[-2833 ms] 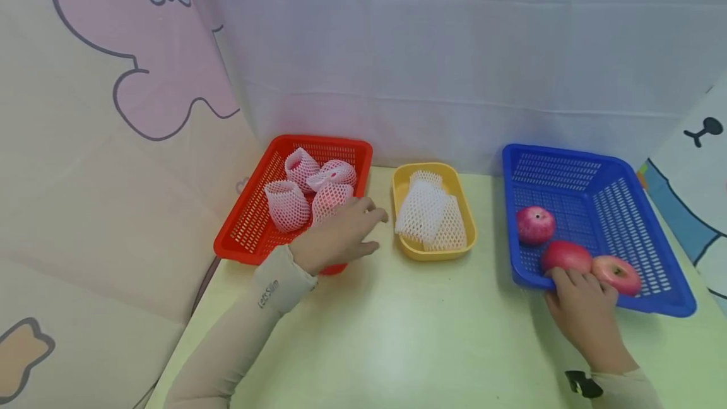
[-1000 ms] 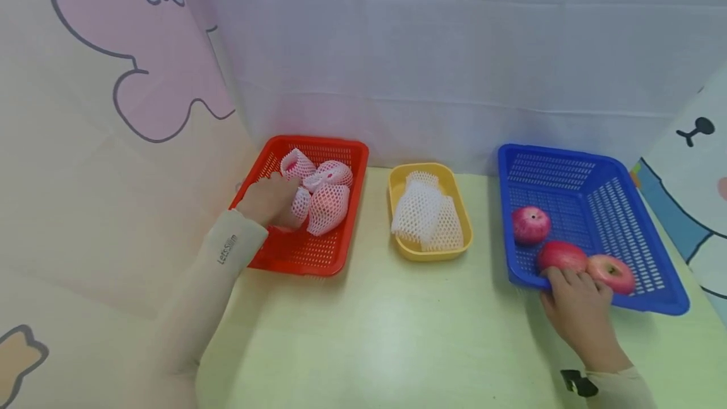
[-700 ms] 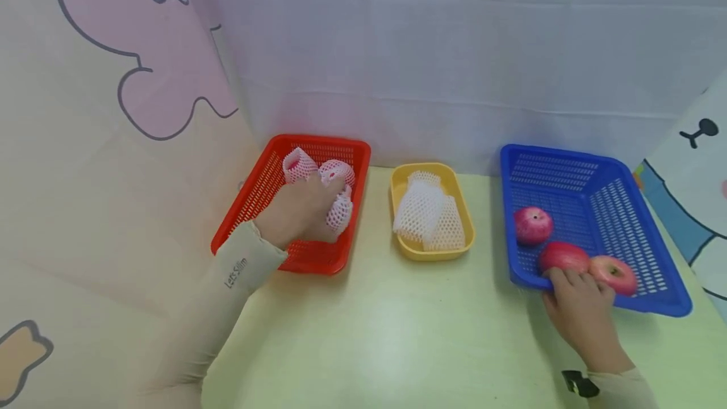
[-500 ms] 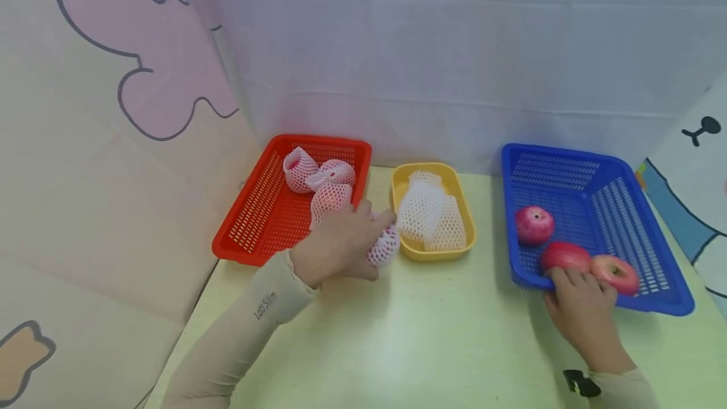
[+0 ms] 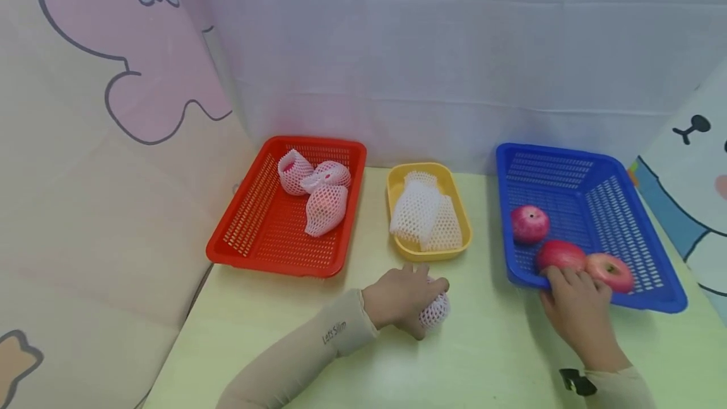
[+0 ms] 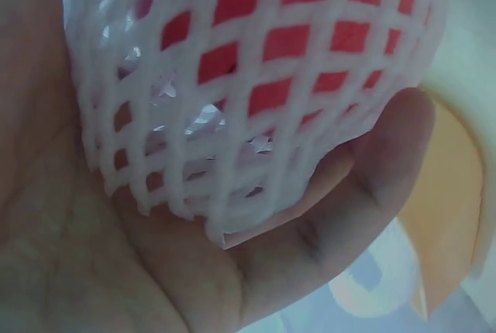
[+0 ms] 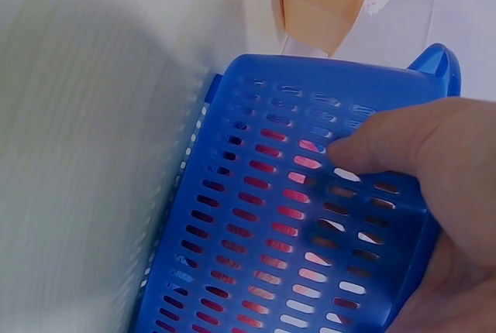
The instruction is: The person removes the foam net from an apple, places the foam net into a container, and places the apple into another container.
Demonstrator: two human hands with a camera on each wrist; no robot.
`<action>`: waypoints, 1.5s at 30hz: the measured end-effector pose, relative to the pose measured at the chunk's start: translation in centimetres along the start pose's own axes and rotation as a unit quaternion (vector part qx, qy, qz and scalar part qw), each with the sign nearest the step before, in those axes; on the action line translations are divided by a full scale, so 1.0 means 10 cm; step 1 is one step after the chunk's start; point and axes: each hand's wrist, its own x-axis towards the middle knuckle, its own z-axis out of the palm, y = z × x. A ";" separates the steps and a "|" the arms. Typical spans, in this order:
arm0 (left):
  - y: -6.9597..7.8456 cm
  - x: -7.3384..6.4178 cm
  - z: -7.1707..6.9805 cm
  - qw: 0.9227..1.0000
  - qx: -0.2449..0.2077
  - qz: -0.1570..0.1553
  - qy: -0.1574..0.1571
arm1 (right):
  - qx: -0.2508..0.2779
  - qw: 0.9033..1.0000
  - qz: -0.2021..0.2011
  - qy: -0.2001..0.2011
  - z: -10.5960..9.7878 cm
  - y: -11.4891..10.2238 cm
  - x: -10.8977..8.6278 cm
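Note:
My left hand (image 5: 404,300) holds an apple in a white foam net (image 5: 435,312) over the table, just in front of the yellow tray. In the left wrist view, red skin shows through the net's mesh (image 6: 271,46), with fingers curled round it. My right hand (image 5: 582,315) grips the near rim of the blue basket (image 5: 653,300), thumb against the outer wall in the right wrist view. Inside that basket lie three bare apples: one dark red apple (image 5: 530,224) and, by the fingers, a red apple (image 5: 559,255) and a paler apple (image 5: 610,272).
At the left stands a red basket (image 5: 272,266) with three net-wrapped apples (image 5: 326,207) towards its back and right. The yellow tray (image 5: 430,256) between the baskets holds several flat white foam nets (image 5: 417,210). A cloth wall (image 5: 431,81) closes off the back.
My left hand reached into the red basket, took a net-wrapped apple from its left part, and carried it right and nearer, in front of the yellow tray. The right hand stayed on the blue rim.

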 end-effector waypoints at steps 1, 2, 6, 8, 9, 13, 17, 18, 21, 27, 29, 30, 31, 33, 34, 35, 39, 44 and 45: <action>0.01 0.00 0.02 1.000 0.004 -0.001 -0.004 | 0.001 1.000 -0.001 0.003 0.00 0.00 0.00; 0.02 0.01 0.02 1.000 0.007 -0.002 -0.007 | 0.002 1.000 -0.003 0.007 0.00 0.00 0.00; 0.04 -0.01 0.03 1.000 0.019 0.001 -0.002 | 0.002 1.000 -0.007 0.020 0.01 0.01 0.01; 0.04 -0.02 0.02 1.000 0.022 0.004 -0.001 | 0.001 1.000 -0.007 0.020 0.01 0.01 0.01; 0.04 -0.03 0.01 1.000 0.022 0.007 -0.001 | 0.001 1.000 -0.007 0.019 0.01 0.01 0.01; 0.03 -0.06 -0.02 1.000 0.018 0.019 -0.006 | 0.001 1.000 -0.005 0.013 0.01 0.01 0.01; 0.03 -0.10 -0.07 0.999 0.035 0.041 0.009 | 0.000 1.000 -0.004 0.010 0.02 0.03 0.01; 0.03 -0.11 -0.09 0.998 0.043 0.047 0.016 | 0.000 1.000 -0.002 0.009 0.02 0.03 0.01; 0.03 -0.14 -0.13 0.995 0.073 0.065 0.033 | 0.000 1.000 -0.001 0.009 0.01 0.04 0.01; 0.00 -0.16 -0.17 0.991 0.088 0.089 0.054 | 0.004 1.000 -0.003 0.010 0.01 0.03 0.02; 0.00 -0.17 -0.19 0.989 0.090 0.095 0.062 | 0.003 1.000 -0.004 0.011 0.02 0.03 0.02; -0.01 -0.18 -0.21 0.989 0.091 0.098 0.067 | 0.003 1.000 -0.004 0.011 0.02 0.03 0.02; -0.01 -0.18 -0.22 0.988 0.091 0.101 0.072 | 0.002 1.000 -0.004 0.011 0.02 0.03 0.02; -0.02 -0.20 -0.28 0.987 0.088 0.106 0.078 | 0.001 1.000 -0.002 0.009 0.02 0.03 0.02; -0.02 -0.21 -0.31 0.987 0.087 0.109 0.081 | 0.000 1.000 -0.001 0.008 0.02 0.03 0.02; -0.03 -0.21 -0.34 0.987 0.085 0.112 0.083 | -0.001 1.000 0.000 0.006 0.02 0.03 0.02; -0.04 -0.22 -0.45 0.985 0.084 0.125 0.088 | -0.002 1.000 0.001 0.003 0.02 0.03 0.01; -0.05 -0.20 -0.61 0.982 0.098 0.130 0.095 | -0.001 1.000 -0.002 0.008 0.03 0.02 0.00; -0.05 -0.19 -0.64 0.981 0.101 0.131 0.097 | 0.000 1.000 -0.002 0.009 0.03 0.02 0.00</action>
